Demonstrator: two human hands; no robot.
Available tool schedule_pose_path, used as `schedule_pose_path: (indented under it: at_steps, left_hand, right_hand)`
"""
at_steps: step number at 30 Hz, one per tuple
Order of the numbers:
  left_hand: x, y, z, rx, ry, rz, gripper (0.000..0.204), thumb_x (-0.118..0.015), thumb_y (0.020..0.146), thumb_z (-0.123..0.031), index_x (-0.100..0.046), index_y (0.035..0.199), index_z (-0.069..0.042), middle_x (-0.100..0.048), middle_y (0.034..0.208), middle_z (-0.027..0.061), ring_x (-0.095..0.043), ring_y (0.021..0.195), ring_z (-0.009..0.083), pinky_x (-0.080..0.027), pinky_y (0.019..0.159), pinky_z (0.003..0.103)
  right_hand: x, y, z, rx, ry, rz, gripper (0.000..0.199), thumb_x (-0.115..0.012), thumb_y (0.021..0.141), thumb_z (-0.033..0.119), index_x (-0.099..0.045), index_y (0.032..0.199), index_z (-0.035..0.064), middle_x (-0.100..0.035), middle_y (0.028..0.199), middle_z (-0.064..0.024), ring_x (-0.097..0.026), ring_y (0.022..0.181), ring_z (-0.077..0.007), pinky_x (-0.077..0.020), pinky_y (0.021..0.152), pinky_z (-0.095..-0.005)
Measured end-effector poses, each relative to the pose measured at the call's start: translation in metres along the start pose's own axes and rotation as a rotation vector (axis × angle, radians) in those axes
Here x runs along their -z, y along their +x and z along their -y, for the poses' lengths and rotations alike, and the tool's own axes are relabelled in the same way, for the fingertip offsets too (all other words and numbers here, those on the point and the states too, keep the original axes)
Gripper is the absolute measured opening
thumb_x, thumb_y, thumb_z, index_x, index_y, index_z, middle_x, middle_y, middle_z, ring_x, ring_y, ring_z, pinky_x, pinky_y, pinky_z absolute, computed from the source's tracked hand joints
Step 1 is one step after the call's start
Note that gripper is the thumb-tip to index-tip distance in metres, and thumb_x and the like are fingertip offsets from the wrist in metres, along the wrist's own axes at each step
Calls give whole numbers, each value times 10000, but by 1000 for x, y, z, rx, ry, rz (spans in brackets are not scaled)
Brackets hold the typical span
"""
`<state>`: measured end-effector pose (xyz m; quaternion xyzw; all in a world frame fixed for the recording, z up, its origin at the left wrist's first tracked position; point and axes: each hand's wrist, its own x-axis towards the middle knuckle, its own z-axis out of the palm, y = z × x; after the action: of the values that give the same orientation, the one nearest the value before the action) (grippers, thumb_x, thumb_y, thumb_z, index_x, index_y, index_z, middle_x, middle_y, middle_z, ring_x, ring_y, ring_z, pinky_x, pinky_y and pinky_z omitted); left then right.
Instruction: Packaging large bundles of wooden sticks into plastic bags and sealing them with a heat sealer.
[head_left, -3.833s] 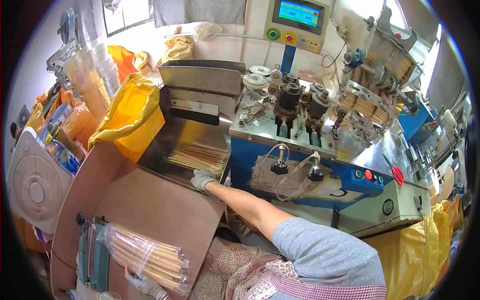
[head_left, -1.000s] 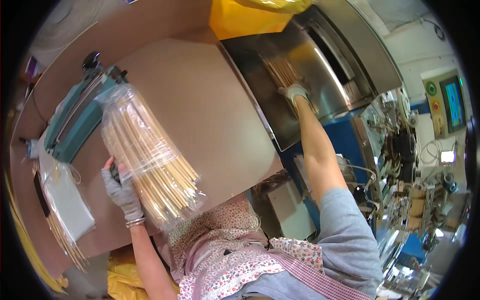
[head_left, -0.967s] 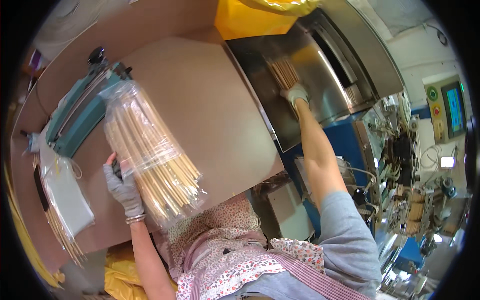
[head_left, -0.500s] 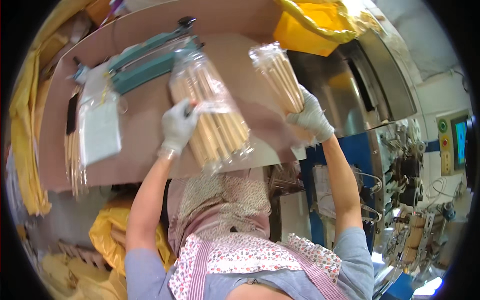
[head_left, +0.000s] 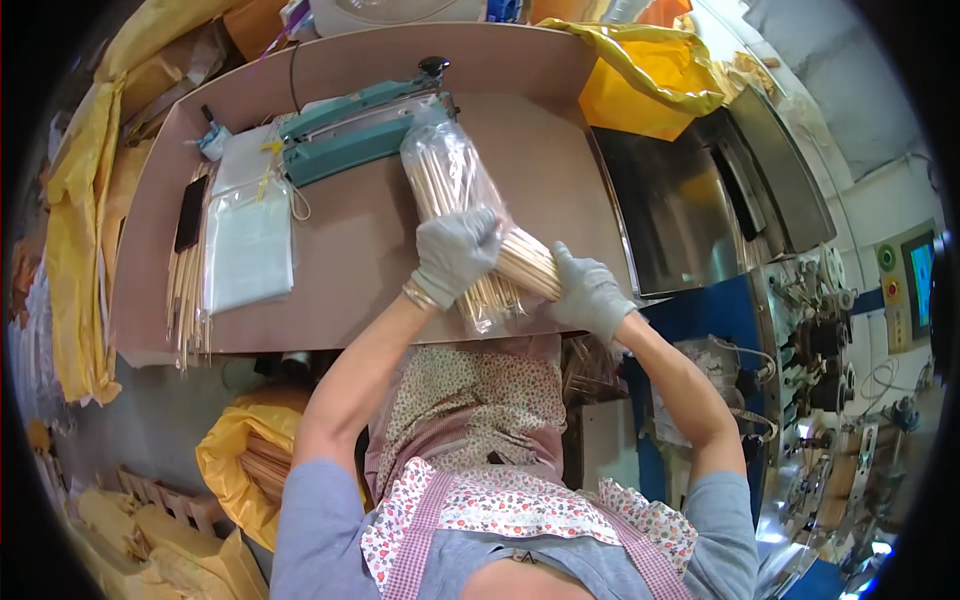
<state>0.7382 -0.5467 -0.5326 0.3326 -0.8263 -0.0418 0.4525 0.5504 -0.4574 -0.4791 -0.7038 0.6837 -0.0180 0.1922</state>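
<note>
A bundle of slim pale wooden sticks [head_left: 530, 265] lies slantwise between my two gloved hands. My left hand [head_left: 458, 256] is closed at the bundle's upper left end, over a larger clear plastic bag of similar sticks [head_left: 445, 170]. Whether its fingers also grip that bag is hidden. My right hand [head_left: 592, 290] holds the bundle's lower right end, thumb on top and the other fingers partly out of sight. The big bag rests on the brown table [head_left: 350, 250], its upper end by a teal bar-shaped sealer [head_left: 345, 150].
Left on the table are flat clear bags [head_left: 250, 245], loose sticks [head_left: 187, 290] and a black phone [head_left: 191, 214]. A yellow sack [head_left: 640, 95] stands far right beside a steel surface [head_left: 665, 200]. Another yellow sack [head_left: 225, 450] with sticks sits below. Machinery [head_left: 820, 350] fills the right.
My right hand has brought the smaller bundle in from the right, turning it across the big bag. My left hand has come to its other end. The whole view has shifted.
</note>
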Motion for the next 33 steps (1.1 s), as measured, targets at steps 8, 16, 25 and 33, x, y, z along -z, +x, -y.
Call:
schedule_pose_path:
  at_steps: [8, 16, 25, 33]
  left_hand:
    - [77, -63, 26, 425, 137, -50, 102, -654, 833, -96, -644, 919, -42, -616, 793, 90, -587, 624, 202, -475, 586, 312]
    - [98, -116, 39, 555, 45, -165, 62, -660, 816, -9, -633, 871, -10, -580, 700, 40, -531, 590, 96, -445, 561, 263]
    - [174, -184, -43, 546, -601, 684, 58, -620, 755, 6, -650, 770, -41, -651, 719, 70, -633, 691, 145, -504, 667, 263]
    - [204, -138, -88, 722, -776, 441, 86, -580, 863, -28, -500, 840, -53, -506, 731, -15, -496, 674, 60, -426, 609, 206]
  right_hand:
    - [4, 34, 76, 239, 1224, 116, 708, -642, 805, 187, -297, 1402, 27, -567, 1167, -266, -608, 1016, -317, -495, 854, -359]
    - [-80, 87, 62, 285, 508, -198, 253, -589, 843, 114, -559, 1083, 38, -643, 880, -205, -641, 833, -343, -513, 731, -376]
    - [-151, -85, 22, 684, 296, -56, 256, -612, 747, 80, -568, 998, 56, -556, 656, -130, -585, 562, -302, -487, 518, -394]
    - [-63, -90, 51, 675, 358, -413, 308, -601, 750, 7, -531, 1046, 51, -526, 667, -108, -552, 549, -311, -453, 485, -400]
